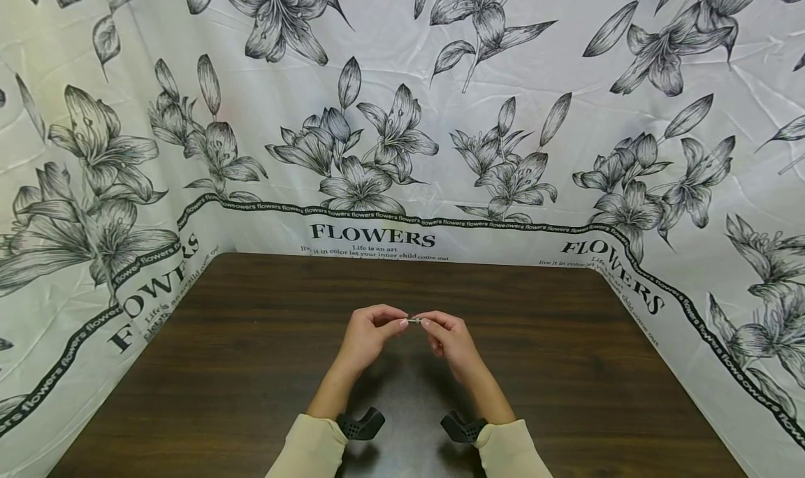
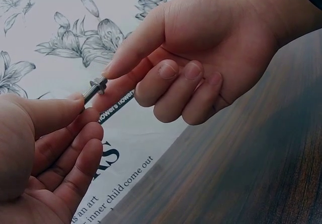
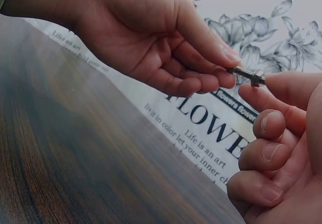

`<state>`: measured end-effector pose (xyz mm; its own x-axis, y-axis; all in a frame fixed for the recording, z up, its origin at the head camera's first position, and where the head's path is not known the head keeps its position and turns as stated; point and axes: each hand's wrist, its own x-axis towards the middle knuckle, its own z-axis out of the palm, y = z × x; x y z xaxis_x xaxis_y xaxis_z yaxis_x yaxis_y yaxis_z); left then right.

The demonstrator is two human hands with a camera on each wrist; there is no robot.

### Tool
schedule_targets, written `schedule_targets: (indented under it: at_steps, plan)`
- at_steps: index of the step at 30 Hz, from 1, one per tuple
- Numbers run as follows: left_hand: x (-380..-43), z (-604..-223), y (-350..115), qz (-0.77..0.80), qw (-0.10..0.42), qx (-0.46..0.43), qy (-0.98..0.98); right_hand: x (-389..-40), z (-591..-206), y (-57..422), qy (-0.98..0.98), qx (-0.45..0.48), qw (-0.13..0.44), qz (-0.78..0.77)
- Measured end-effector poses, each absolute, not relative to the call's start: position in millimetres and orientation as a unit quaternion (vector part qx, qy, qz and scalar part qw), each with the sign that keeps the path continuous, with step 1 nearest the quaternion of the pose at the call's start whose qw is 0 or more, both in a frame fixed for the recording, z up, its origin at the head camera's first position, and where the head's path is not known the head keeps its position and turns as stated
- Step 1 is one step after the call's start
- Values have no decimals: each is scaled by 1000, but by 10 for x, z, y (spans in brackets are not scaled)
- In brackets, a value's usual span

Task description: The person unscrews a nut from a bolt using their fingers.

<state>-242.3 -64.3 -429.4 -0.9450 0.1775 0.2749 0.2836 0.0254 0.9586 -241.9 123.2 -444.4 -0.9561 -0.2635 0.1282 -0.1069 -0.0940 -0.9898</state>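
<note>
A small silver bolt [image 1: 414, 320] is held between both hands above the table, its threaded shank [image 2: 90, 92] bare between the fingertips. A metal nut [image 3: 257, 78] with a flange sits around the shank, near the right fingertips. My left hand [image 1: 367, 338] pinches one end of the bolt between thumb and index finger, hiding that end. From the other side my right hand [image 1: 454, 342] pinches the end beside the nut with thumb and index finger. The other right fingers [image 3: 264, 153] are curled toward the palm.
Below the hands spreads a dark brown wooden table [image 1: 251, 366]. A white cloth [image 1: 390, 149] printed with black flowers and lettering hangs behind it and along both sides. Each wrist wears a black camera mount [image 1: 361, 425] beside a pale sleeve [image 1: 309, 450].
</note>
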Motion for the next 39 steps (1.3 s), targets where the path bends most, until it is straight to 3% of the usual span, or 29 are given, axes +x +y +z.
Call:
schedule_targets:
  at_steps: [25,39]
  plan:
    - [-2418,-4289,-631,-670,39,-157,-724,-2538,-4718,1255,644,-177,8,-745]
    - [-2609,-4587,-649,-682,45,-145,-715,-2549,-4702,1254,657,-140,74,-737]
